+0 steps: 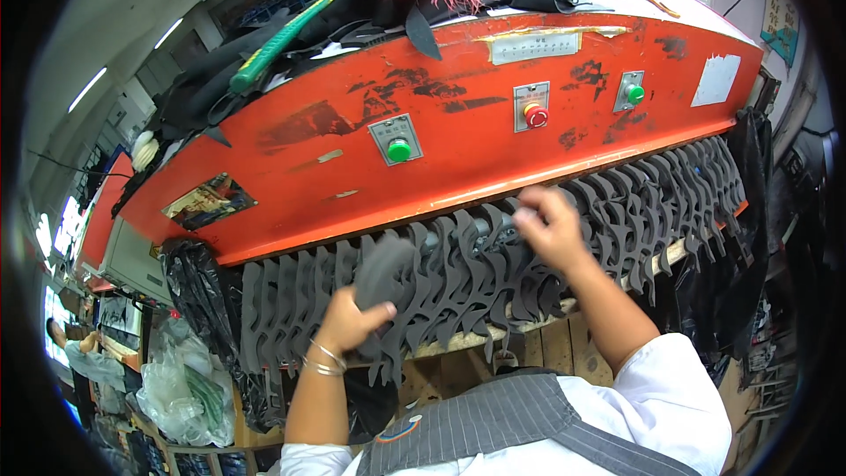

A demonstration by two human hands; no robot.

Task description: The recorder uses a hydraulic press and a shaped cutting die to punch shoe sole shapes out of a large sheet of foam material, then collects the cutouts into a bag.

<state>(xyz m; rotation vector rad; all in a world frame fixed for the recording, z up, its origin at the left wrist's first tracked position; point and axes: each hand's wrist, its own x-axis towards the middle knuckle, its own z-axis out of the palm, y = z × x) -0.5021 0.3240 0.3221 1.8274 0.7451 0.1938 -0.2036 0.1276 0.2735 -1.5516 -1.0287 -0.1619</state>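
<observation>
Far left, a black bag [196,286] hangs under the orange press [458,123], with clear bags [181,388] heaped below it. Moving in, the left hand [346,322] has its fingers clamped on a stack [385,269] of dark grey cut pieces, thumb pointing right across the front, the bundle lifted just above the row [493,256] of matching pieces overlapped along the desk [529,322] edge. That grip looks firm; it would do well to keep the stack squared so no piece slides out of the bottom.

Centre now: the right hand [551,227] is down on the row, fingers curled together over the tops of the pieces just under the press's lip. Whether it has pinched any free cannot be told, the fingertips being blurred. The sensible way, by the look of it, is to peel pieces off in order, since each overlaps its neighbour, and feed them leftward into the held stack.

Up on the press, a green button [399,150], a red button [536,115] and another green one [634,93] sit well above both hands. Further right the row runs on untouched.
</observation>
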